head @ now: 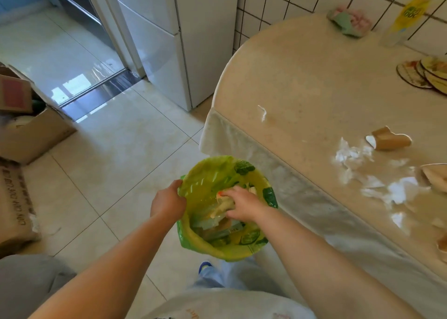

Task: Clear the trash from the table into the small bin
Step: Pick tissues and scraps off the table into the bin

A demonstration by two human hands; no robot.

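- Head view: the small bin (227, 210), lined with a yellow-green bag, stands on the tiled floor just beside the desk (314, 81) edge, in front of your legs.
- Your right hand (242, 204) reaches inside the bin mouth, its grip pinching a pale crumpled wrapper (225, 205) above the trash already lying in the bin.
- Your left hand (168, 201) is at the bin's rim on the side away from the desk, its grip pressed together on the bag's edge.
- On the desk, beyond the bin, torn white tissue scraps (377, 173) lie scattered; a crushed brown paper cup (389, 139) lies on its side just beside them.
- One thin white scrap (262, 113) lies apart, farther from the bin.
- Well beyond the bin, by the tiled wall, sit a crumpled cloth (348, 21), a yellow bottle (406, 16) and stacked coasters (425, 74).
- Cardboard boxes (26, 125) stand on the floor, well apart from the bin.
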